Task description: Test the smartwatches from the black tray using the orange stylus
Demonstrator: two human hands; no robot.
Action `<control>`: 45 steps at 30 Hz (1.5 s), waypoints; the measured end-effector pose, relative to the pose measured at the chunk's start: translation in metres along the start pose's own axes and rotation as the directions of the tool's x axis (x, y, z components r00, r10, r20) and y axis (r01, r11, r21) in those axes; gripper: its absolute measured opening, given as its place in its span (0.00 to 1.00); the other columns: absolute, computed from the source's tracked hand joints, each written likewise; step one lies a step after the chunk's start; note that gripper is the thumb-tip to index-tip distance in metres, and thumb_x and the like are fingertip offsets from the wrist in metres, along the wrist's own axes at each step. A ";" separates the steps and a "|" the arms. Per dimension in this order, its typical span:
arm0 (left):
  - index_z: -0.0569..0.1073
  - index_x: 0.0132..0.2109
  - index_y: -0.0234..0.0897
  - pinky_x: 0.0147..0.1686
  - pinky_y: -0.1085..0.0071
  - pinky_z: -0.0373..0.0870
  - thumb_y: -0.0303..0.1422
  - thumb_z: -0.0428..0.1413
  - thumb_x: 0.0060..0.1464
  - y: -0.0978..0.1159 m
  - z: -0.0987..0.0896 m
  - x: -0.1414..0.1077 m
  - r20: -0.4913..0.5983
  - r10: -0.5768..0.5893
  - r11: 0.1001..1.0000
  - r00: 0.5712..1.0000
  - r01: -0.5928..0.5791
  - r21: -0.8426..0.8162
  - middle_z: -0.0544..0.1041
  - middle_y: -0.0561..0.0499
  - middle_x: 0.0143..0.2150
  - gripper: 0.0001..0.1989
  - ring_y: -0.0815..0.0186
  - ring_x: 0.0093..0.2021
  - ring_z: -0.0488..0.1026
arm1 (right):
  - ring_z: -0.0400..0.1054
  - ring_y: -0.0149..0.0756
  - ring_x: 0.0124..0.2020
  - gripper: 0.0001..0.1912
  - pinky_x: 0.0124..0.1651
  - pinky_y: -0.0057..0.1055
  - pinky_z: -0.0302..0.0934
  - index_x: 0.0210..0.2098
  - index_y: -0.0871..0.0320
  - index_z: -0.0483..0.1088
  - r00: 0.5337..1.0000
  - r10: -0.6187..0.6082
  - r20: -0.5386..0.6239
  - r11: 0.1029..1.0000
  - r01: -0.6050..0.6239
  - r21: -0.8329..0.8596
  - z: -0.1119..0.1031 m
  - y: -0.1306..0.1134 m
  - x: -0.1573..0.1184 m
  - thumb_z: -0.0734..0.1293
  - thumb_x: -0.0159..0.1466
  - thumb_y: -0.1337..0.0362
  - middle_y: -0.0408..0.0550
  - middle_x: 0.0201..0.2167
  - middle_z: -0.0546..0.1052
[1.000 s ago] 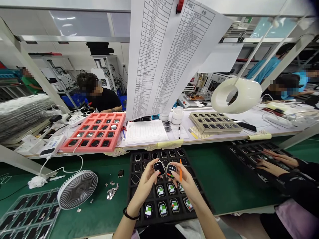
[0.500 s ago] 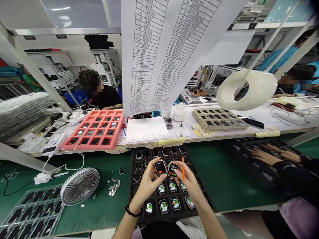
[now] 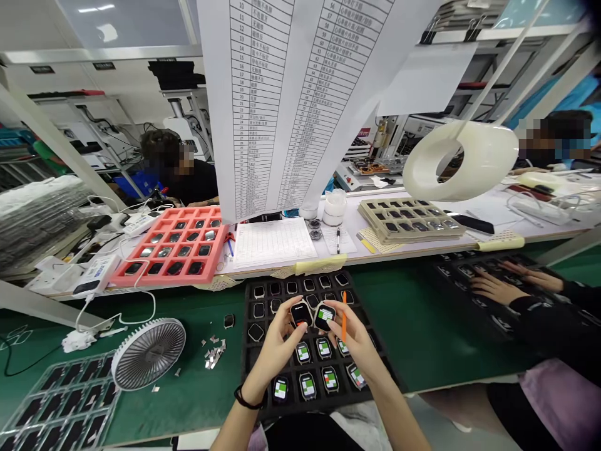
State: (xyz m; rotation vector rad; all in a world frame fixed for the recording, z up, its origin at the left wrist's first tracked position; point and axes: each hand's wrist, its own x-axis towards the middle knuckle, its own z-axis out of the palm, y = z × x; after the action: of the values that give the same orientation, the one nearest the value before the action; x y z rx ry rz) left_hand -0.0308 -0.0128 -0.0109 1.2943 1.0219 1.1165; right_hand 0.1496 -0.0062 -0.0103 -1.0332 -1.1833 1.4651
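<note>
My left hand (image 3: 277, 343) is closed around a strapless smartwatch (image 3: 300, 311), its thumb over the lower part of the dark screen. Beside it, my right hand (image 3: 355, 343) grips a second smartwatch (image 3: 324, 316), whose screen shows green and white blocks; the thumb lies at the screen's lower edge. A thin orange stick (image 3: 344, 319) is also tucked among the right fingers. Both watches are above a black foam tray (image 3: 250, 360). Lit watches (image 3: 307, 386) sit in its near rows, dark ones (image 3: 259, 292) in the far rows. My forearms and hands hide part of the tray.
A small fan (image 3: 149, 354) and a loose watch (image 3: 228, 321) stand left of the tray, near scattered scraps (image 3: 215, 354). A pink tray (image 3: 218, 250) occupies the shelf above. At right, a co-worker's hands (image 3: 498, 288) rest over another black tray. A printed list (image 3: 282, 113) hangs ahead.
The right watch's screen has switched from dark with red and green buttons to green and white blocks. My left thumb has moved up onto its watch's screen. The view has shifted slightly.
</note>
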 end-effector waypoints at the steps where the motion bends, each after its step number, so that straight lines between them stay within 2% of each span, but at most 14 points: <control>1: 0.62 0.60 0.41 0.50 0.63 0.68 0.40 0.53 0.60 0.000 0.000 0.000 0.000 0.000 1.000 1.000 0.000 -0.001 0.65 0.43 0.60 0.23 0.55 0.56 0.64 | 0.62 0.31 0.22 0.19 0.31 0.34 0.64 0.49 0.50 0.68 1.000 0.008 -0.009 1.000 -0.008 -0.014 -0.001 -0.001 0.000 0.67 0.60 0.51 0.46 0.36 0.73; 5: 0.62 0.60 0.41 0.49 0.63 0.68 0.40 0.54 0.59 0.001 0.002 0.000 -0.003 -0.003 1.000 1.000 0.003 0.003 0.66 0.43 0.58 0.23 0.55 0.56 0.66 | 0.57 0.30 0.19 0.19 0.33 0.36 0.65 0.48 0.50 0.68 0.999 0.018 -0.027 1.000 -0.018 -0.016 0.000 -0.005 -0.002 0.67 0.60 0.50 0.45 0.32 0.72; 10: 0.63 0.59 0.42 0.48 0.64 0.69 0.41 0.54 0.59 0.004 0.002 -0.002 -0.016 -0.010 1.000 1.000 0.010 0.013 0.65 0.43 0.60 0.23 0.55 0.56 0.65 | 0.58 0.30 0.20 0.19 0.35 0.37 0.66 0.48 0.50 0.68 1.000 0.010 -0.020 1.000 -0.010 -0.021 0.000 -0.004 -0.003 0.67 0.60 0.50 0.44 0.33 0.72; 16: 0.61 0.62 0.43 0.49 0.62 0.69 0.40 0.52 0.61 0.008 0.002 -0.004 0.031 -0.023 0.999 0.999 0.024 -0.043 0.66 0.43 0.60 0.24 0.56 0.54 0.68 | 0.59 0.30 0.19 0.20 0.34 0.36 0.65 0.49 0.51 0.68 0.999 0.007 -0.034 0.999 -0.008 -0.039 0.000 -0.004 -0.003 0.66 0.60 0.49 0.42 0.27 0.69; 20: 0.60 0.62 0.42 0.50 0.63 0.69 0.39 0.52 0.61 0.009 0.003 -0.004 0.040 -0.020 0.998 0.999 0.023 -0.055 0.66 0.44 0.60 0.24 0.56 0.56 0.66 | 0.63 0.31 0.21 0.20 0.30 0.34 0.63 0.47 0.52 0.69 0.998 -0.013 -0.067 0.999 0.011 -0.035 0.000 -0.005 -0.003 0.66 0.60 0.49 0.44 0.30 0.70; 25: 0.61 0.61 0.42 0.50 0.65 0.69 0.41 0.52 0.60 0.009 0.002 -0.004 0.042 -0.007 0.998 0.999 0.009 -0.061 0.64 0.44 0.61 0.24 0.56 0.57 0.65 | 0.62 0.30 0.21 0.19 0.29 0.34 0.64 0.47 0.51 0.70 0.997 -0.023 -0.069 1.000 0.021 -0.020 0.001 -0.004 -0.003 0.67 0.60 0.50 0.45 0.33 0.71; 30: 0.64 0.59 0.40 0.42 0.65 0.72 0.44 0.53 0.59 0.011 0.003 -0.005 -0.014 -0.035 0.998 0.999 0.034 -0.047 0.69 0.42 0.55 0.24 0.59 0.46 0.70 | 0.60 0.28 0.19 0.19 0.33 0.37 0.67 0.46 0.51 0.70 0.998 -0.012 -0.066 1.000 0.010 -0.025 0.002 -0.005 -0.005 0.67 0.60 0.49 0.47 0.38 0.71; 36: 0.70 0.50 0.38 0.32 0.72 0.69 0.46 0.56 0.55 0.009 0.007 -0.006 -0.111 -0.016 1.000 0.994 0.014 -0.020 0.72 0.47 0.41 0.21 0.64 0.37 0.69 | 0.58 0.27 0.19 0.19 0.34 0.37 0.68 0.46 0.50 0.70 0.998 -0.005 -0.064 1.000 0.004 -0.020 0.003 -0.006 -0.008 0.67 0.60 0.49 0.47 0.40 0.72; 40: 0.70 0.50 0.39 0.29 0.73 0.66 0.47 0.54 0.57 0.010 0.007 -0.006 -0.115 -0.022 1.000 0.993 0.021 -0.015 0.70 0.49 0.38 0.20 0.67 0.32 0.66 | 0.58 0.28 0.19 0.18 0.33 0.37 0.68 0.46 0.50 0.71 0.998 -0.011 -0.068 1.000 0.009 -0.023 0.003 -0.005 -0.009 0.67 0.60 0.50 0.46 0.37 0.72; 45: 0.68 0.55 0.40 0.23 0.74 0.58 0.49 0.50 0.59 0.009 0.004 -0.007 -0.088 -0.037 0.999 0.995 0.035 -0.020 0.67 0.52 0.32 0.24 0.71 0.23 0.56 | 0.58 0.28 0.19 0.19 0.32 0.36 0.66 0.47 0.51 0.70 0.997 -0.012 -0.075 0.999 0.010 -0.038 0.002 -0.004 -0.008 0.67 0.60 0.49 0.47 0.38 0.72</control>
State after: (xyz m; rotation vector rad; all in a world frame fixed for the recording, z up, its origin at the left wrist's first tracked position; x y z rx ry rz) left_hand -0.0287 -0.0206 -0.0025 1.2162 1.0936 1.1614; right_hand 0.1498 -0.0144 -0.0052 -1.0967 -1.1648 1.3879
